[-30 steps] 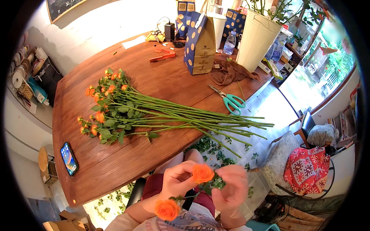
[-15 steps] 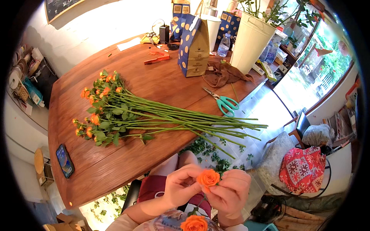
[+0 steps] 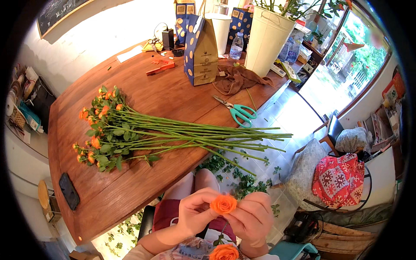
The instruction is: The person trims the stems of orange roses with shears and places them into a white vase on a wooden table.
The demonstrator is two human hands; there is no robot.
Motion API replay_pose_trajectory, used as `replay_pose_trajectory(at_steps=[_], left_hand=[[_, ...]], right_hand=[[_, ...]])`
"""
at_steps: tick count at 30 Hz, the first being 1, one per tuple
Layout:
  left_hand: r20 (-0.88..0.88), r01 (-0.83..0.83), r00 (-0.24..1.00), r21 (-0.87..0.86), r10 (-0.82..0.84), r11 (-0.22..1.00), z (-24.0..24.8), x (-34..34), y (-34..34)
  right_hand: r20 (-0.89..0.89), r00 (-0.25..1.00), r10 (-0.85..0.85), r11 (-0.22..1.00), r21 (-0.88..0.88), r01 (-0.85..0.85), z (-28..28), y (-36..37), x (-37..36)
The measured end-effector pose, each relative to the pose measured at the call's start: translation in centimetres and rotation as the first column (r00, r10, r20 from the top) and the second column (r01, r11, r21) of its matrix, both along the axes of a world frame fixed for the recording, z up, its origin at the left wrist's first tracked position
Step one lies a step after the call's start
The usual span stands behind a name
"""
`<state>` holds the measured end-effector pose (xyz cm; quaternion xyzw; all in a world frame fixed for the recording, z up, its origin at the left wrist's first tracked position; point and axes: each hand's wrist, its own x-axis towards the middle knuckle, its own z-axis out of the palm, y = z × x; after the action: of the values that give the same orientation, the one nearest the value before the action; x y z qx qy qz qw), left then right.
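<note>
Upper rose point(image 3: 223, 204), orange: between the two hands, in front of the person's lap, off the near table edge. Bloom faces up toward the camera. Below the hands a thin green stem shows, its long axis running nearly straight down the view toward the lower rose point(image 3: 224, 252), which is cut by the bottom edge.

Hands: together at the upper rose. Right hand point(image 3: 252, 216) closed on it, fingers and thumb at the bloom's right side and underside. Left hand point(image 3: 196, 212) has fingertips at the bloom's left edge; cannot tell whether they pinch a petal.

Counts: two roses at the hands; one bunch of flowers point(image 3: 195, 130) on the table point(image 3: 104, 203), heads left, stem ends right, beyond the edge (stems overlap, uncounted); one pair of scissors point(image 3: 229, 105), blades up-left; one phone point(image 3: 69, 191); three dotted paper bags point(image 3: 203, 56); one bottle point(image 3: 236, 46).

Versus 1.0 s ago: lower rose was left of the hands, now below them; right hand was blurred, now sharp; phone screen was lit, now dark.
</note>
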<state>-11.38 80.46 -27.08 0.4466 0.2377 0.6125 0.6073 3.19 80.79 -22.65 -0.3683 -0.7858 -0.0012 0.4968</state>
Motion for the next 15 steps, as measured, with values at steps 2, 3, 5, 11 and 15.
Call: replay_pose_trajectory(at_steps=[2,3,5,11,15], left_hand=[[-0.065,0.02,0.998,0.024,-0.018,1.0,-0.2,-0.5,-0.1],[-0.09,0.017,0.996,0.041,-0.014,0.999,-0.2,-0.6,-0.1],[-0.121,0.036,0.992,0.071,-0.027,0.997,-0.5,-0.9,-0.3],[-0.17,0.152,0.979,0.255,-0.111,0.955,-1.0,-1.9,0.3],[-0.086,0.305,0.952,0.282,-0.293,0.91,-0.7,-2.1,0.3]], right_hand=[[0.072,0.997,-0.02,0.999,0.037,0.017,0.2,-0.3,0.3],[0.108,0.994,-0.03,0.998,0.054,0.024,0.3,-0.5,0.4],[0.106,0.994,0.002,0.997,0.07,-0.01,0.3,-0.7,0.5],[0.207,0.965,-0.159,0.984,-0.043,0.171,0.2,0.4,3.1],[-0.009,0.998,-0.056,0.948,-0.315,0.051,1.5,0.7,2.6]])
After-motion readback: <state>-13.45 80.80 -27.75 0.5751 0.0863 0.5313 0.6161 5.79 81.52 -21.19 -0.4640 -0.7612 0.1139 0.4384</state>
